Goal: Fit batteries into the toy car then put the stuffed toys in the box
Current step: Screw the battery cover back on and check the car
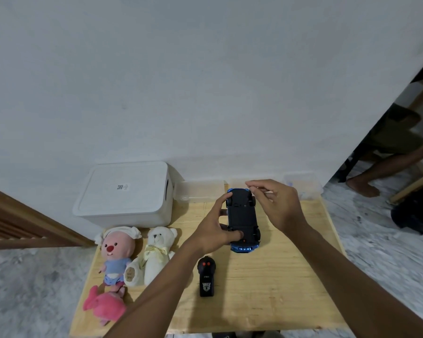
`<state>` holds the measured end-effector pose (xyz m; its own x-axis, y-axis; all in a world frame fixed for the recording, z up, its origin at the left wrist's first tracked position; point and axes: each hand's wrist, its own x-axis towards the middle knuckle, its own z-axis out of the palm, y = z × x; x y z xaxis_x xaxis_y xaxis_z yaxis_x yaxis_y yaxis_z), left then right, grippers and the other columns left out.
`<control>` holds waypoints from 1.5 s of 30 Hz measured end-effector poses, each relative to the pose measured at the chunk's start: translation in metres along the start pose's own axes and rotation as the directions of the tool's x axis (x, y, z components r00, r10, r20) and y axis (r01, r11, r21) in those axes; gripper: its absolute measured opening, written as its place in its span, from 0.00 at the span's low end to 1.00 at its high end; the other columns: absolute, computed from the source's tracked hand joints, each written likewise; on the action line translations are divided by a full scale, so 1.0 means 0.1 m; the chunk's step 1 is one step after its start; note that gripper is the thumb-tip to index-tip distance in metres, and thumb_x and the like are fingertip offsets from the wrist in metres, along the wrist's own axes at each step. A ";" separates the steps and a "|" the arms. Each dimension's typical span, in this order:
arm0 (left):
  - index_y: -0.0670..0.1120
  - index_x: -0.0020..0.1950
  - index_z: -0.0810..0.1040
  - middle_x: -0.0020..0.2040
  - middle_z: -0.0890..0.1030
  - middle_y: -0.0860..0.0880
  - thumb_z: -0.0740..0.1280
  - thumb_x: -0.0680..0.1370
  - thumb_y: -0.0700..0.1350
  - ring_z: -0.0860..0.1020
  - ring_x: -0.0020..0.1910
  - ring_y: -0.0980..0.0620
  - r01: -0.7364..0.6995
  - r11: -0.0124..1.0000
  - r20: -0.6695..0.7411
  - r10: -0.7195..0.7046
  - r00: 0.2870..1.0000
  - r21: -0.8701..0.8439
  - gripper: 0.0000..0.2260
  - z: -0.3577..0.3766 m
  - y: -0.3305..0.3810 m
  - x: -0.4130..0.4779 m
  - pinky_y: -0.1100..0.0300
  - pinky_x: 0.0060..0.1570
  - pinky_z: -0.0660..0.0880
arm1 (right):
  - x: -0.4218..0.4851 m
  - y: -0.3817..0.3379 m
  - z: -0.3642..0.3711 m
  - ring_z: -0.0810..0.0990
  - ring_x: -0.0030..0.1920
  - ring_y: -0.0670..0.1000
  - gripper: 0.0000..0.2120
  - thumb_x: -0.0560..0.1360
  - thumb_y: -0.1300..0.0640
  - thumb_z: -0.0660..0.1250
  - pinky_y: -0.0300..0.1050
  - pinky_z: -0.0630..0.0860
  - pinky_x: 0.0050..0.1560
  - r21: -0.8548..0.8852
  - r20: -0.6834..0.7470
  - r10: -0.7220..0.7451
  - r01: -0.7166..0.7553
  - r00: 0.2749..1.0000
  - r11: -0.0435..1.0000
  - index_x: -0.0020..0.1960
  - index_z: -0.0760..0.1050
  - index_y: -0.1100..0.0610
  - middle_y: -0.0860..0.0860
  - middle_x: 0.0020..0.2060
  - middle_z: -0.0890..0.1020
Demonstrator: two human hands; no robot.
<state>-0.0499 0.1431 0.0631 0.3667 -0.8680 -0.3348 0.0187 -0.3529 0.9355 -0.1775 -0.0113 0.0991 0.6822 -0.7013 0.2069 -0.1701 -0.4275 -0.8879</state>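
A blue toy car (242, 218) is turned belly-up, its black underside facing me, above the wooden table (279, 289). My left hand (215, 228) grips its left side. My right hand (271, 203) hovers over the car's far end, fingertips pinched together near a wheel; I cannot tell whether anything is between them. Three stuffed toys lie at the table's left: a pink-faced one in blue (117, 254), a white bear (156, 254) and a pink one (105, 306). The white box (125, 193) stands behind them with its lid on.
A black remote control (206, 276) lies near the table's middle. Clear plastic containers (200, 190) line the back edge against the wall. A seated person's legs (386, 162) and a dark object on the floor are at the right.
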 end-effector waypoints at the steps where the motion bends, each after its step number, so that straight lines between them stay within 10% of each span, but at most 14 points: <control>1: 0.66 0.77 0.60 0.66 0.74 0.47 0.75 0.73 0.35 0.86 0.47 0.49 -0.001 1.000 0.002 0.001 1.000 0.002 0.43 0.00 0.00 -0.01 0.56 0.47 0.83 | 0.02 -0.01 0.00 0.84 0.49 0.42 0.06 0.78 0.59 0.71 0.35 0.80 0.51 0.012 -0.008 0.023 -0.023 1.000 1.000 0.53 0.85 0.54 0.44 0.48 0.86; 13: 0.66 0.77 0.60 0.66 0.75 0.47 0.75 0.73 0.36 0.86 0.49 0.46 -0.016 1.000 -0.006 0.016 1.000 0.012 0.43 -0.01 0.00 -0.01 0.56 0.48 0.83 | 0.00 0.01 -0.01 0.84 0.49 0.40 0.06 0.78 0.59 0.72 0.33 0.80 0.51 -0.028 -0.025 0.008 -0.008 1.000 1.000 0.54 0.85 0.55 0.44 0.48 0.86; 18: 0.66 0.77 0.60 0.66 0.75 0.46 0.76 0.73 0.36 0.86 0.47 0.51 -0.044 0.999 -0.008 0.044 0.999 0.030 0.43 0.00 0.00 -0.02 0.56 0.49 0.83 | 0.03 -0.03 0.04 0.83 0.40 0.44 0.07 0.73 0.58 0.77 0.32 0.78 0.42 0.107 -0.059 0.127 -0.120 0.990 0.987 0.44 0.81 0.59 0.49 0.39 0.86; 23: 0.68 0.77 0.59 0.67 0.75 0.50 0.77 0.71 0.40 0.81 0.55 0.55 -0.106 0.992 -0.030 0.109 0.994 0.069 0.44 0.03 0.00 -0.01 0.49 0.59 0.81 | 0.02 0.01 0.03 0.85 0.45 0.48 0.07 0.81 0.58 0.67 0.41 0.80 0.51 0.294 -0.246 0.226 -0.150 0.943 0.944 0.55 0.82 0.56 0.52 0.43 0.85; 28: 0.68 0.78 0.55 0.66 0.74 0.52 0.77 0.72 0.38 0.83 0.51 0.55 -0.104 0.991 -0.043 0.108 0.993 0.079 0.46 0.07 -0.02 -0.02 0.60 0.48 0.82 | -0.18 0.18 0.05 0.71 0.25 0.42 0.15 0.82 0.60 0.57 0.35 0.69 0.31 -0.041 -0.073 0.347 -0.350 0.935 0.936 0.60 0.80 0.50 0.46 0.35 0.79; 32: 0.65 0.77 0.54 0.67 0.73 0.52 0.78 0.72 0.39 0.83 0.53 0.53 -0.087 0.994 -0.060 0.091 0.994 0.071 0.46 0.12 -0.05 -0.01 0.62 0.44 0.82 | -0.33 0.20 0.10 0.78 0.48 0.43 0.16 0.78 0.45 0.68 0.37 0.70 0.44 -0.234 0.051 0.364 -0.344 0.930 0.909 0.65 0.75 0.38 0.44 0.46 0.80; 39: 0.59 0.78 0.65 0.72 0.75 0.52 0.58 0.86 0.39 0.83 0.57 0.53 -0.110 0.988 -0.092 0.101 0.991 -0.109 0.23 0.12 -0.04 -0.03 0.58 0.52 0.82 | -0.31 0.16 -0.01 0.82 0.58 0.44 0.20 0.77 0.46 0.71 0.24 0.74 0.42 0.061 0.224 0.400 -0.422 0.889 0.904 0.69 0.75 0.43 0.47 0.55 0.84; 45: 0.66 0.79 0.60 0.66 0.77 0.54 0.67 0.82 0.53 0.83 0.60 0.51 -0.117 0.987 -0.163 0.098 0.982 -0.112 0.29 0.19 -0.06 -0.04 0.54 0.55 0.83 | -0.31 0.11 0.04 0.84 0.55 0.44 0.28 0.67 0.38 0.78 0.47 0.83 0.54 0.136 0.280 0.393 -0.442 0.876 0.887 0.65 0.74 0.36 0.46 0.54 0.85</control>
<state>-0.0689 0.1425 0.0564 0.5138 -0.8296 -0.2187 0.0796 -0.2077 0.9749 -0.1979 0.0080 0.0809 0.7293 -0.6229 -0.2829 -0.3552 0.0087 -0.9347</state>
